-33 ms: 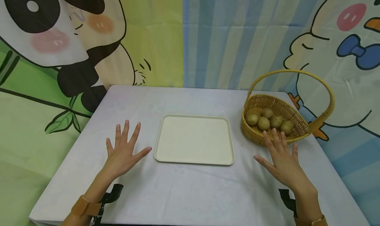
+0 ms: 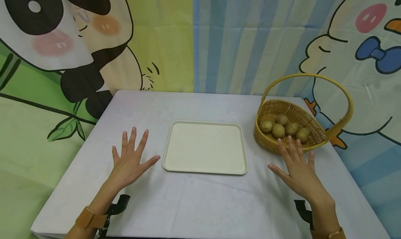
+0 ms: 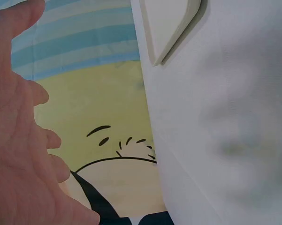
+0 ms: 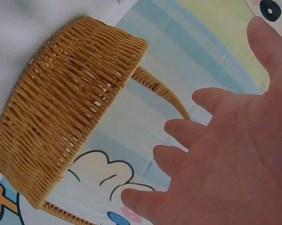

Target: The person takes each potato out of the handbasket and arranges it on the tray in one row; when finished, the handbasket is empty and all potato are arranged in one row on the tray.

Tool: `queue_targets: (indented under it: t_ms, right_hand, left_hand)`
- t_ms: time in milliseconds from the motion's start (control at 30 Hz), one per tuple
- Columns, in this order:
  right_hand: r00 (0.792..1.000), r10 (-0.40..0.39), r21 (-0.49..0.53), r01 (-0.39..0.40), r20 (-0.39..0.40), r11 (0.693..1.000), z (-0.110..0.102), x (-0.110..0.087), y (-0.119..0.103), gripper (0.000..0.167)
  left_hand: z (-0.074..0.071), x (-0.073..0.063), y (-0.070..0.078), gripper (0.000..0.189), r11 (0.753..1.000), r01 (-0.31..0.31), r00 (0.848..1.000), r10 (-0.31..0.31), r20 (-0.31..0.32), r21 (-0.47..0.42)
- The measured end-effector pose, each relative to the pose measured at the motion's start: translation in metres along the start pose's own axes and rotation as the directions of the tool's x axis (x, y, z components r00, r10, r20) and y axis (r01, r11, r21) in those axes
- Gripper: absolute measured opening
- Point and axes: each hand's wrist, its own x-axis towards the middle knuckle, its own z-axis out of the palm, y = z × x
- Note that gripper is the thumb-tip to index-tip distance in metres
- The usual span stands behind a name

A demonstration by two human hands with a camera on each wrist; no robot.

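Note:
My left hand (image 2: 127, 166) hovers over the table to the left of a cream rectangular tray (image 2: 205, 148), fingers spread and holding nothing. On the right, my right hand (image 2: 299, 176) is spread in front of a wicker basket (image 2: 269, 143) with a tall arched handle. Its fingertips overlap the basket's near rim in the head view; in the right wrist view the palm (image 4: 244, 159) appears apart from the woven side (image 4: 70, 103). Several brownish-green round things like potatoes or kiwis (image 2: 278, 130) lie inside the basket. In the left wrist view, a corner of the tray (image 3: 171, 23) shows beyond the thumb.
A white cloth covers the table (image 2: 200, 204). Behind it hangs a cartoon-printed curtain (image 2: 232, 40) in green and blue stripes. Each forearm wears a brown strap (image 2: 89, 218) with a black mount (image 2: 119, 205).

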Motion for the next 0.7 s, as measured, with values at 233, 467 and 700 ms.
queue_targets:
  t_ms: [233, 467, 700]
  right_hand:
    - [1.000, -0.007, 0.002, 0.007, -0.003, 1.000, 0.0001, 0.0005, -0.0002, 0.088]
    - [1.000, -0.008, 0.005, 0.008, -0.004, 1.000, -0.0008, 0.0013, 0.0005, 0.087]
    - [0.999, -0.026, 0.018, 0.027, -0.021, 0.999, -0.0017, 0.0031, -0.0001, 0.087]
  left_hand:
    - [0.0025, 0.0002, -0.0001, 0.094, 1.000, -0.002, 1.000, 0.002, 0.014, 0.010]
    - [0.0026, 0.0007, 0.0006, 0.094, 1.000, -0.006, 1.000, 0.006, 0.010, 0.009]
    - [0.0063, 0.0022, 0.0002, 0.094, 0.999, -0.029, 1.000, 0.029, -0.010, -0.026]
